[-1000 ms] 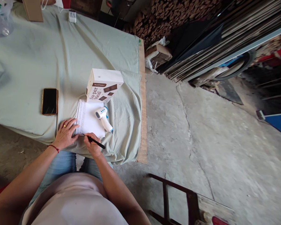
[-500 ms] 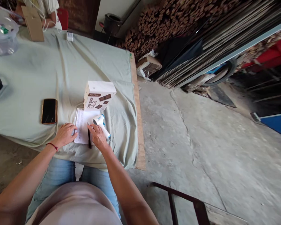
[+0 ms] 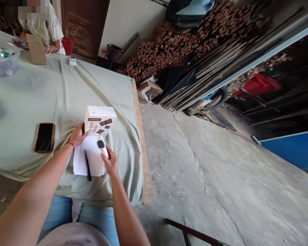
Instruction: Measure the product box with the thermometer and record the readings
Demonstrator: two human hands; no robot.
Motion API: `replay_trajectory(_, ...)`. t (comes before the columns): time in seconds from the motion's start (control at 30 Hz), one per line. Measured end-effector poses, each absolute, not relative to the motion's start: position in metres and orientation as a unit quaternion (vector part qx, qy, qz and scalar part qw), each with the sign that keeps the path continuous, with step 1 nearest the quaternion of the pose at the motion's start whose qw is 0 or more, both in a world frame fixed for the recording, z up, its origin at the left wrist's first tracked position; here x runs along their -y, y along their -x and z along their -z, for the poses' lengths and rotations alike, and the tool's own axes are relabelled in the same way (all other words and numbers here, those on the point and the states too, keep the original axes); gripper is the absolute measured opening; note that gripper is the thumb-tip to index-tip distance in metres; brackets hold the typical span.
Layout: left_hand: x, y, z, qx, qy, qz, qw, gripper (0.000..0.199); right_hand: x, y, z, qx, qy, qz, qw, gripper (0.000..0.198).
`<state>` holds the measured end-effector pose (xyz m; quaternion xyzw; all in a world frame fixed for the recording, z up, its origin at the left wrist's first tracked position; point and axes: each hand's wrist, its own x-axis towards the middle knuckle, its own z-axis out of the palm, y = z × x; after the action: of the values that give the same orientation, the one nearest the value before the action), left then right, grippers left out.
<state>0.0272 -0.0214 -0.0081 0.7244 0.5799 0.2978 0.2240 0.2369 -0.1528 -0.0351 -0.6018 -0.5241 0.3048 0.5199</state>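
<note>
My right hand (image 3: 112, 162) is wrapped round the handle of a white infrared thermometer (image 3: 102, 145), whose small blue-rimmed screen faces up at me. It is held above the right side of some written paper sheets (image 3: 79, 162). A black pen (image 3: 88, 166) lies across the sheets. My left hand (image 3: 78, 136) grips the lower left edge of a white "Su-per Meal" box (image 3: 101, 110), the thumb on its printed front and the other fingers at its side, partly hidden. The box stands upright just behind the paper.
A phone (image 3: 44, 137) lies left on the cloth-covered table (image 3: 66, 90). A clear plastic tub (image 3: 3, 61), a cardboard piece (image 3: 36, 49) and a small white box (image 3: 72, 61) are farther back. Another person sits at the far end. Concrete floor (image 3: 177, 164) lies right.
My right hand has picked up the thermometer from beside the paper and turned it upright. My left hand has moved from the paper's edge forward to the box. The camera view has tilted up.
</note>
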Motion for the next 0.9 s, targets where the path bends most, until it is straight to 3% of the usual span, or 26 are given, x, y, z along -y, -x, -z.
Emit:
replay_trajectory(0.13,0.027,-0.026,0.013,-0.586,-0.727,-0.304,0.187,0.054,0.137,-0.219,0.022,0.422,0.559,-0.400,0.591,0.046)
replay_trajectory(0.4,0.027,-0.027,0.015,-0.596,-0.729,-0.294,0.163,0.065,0.123,-0.199,0.014,0.338,0.506,-0.453,0.652,0.049)
replay_trajectory(0.9,0.024,-0.026,0.017,-0.590,-0.733,-0.294,0.168,0.064,0.120,-0.194,0.006,0.321,0.508,-0.454,0.658,0.057)
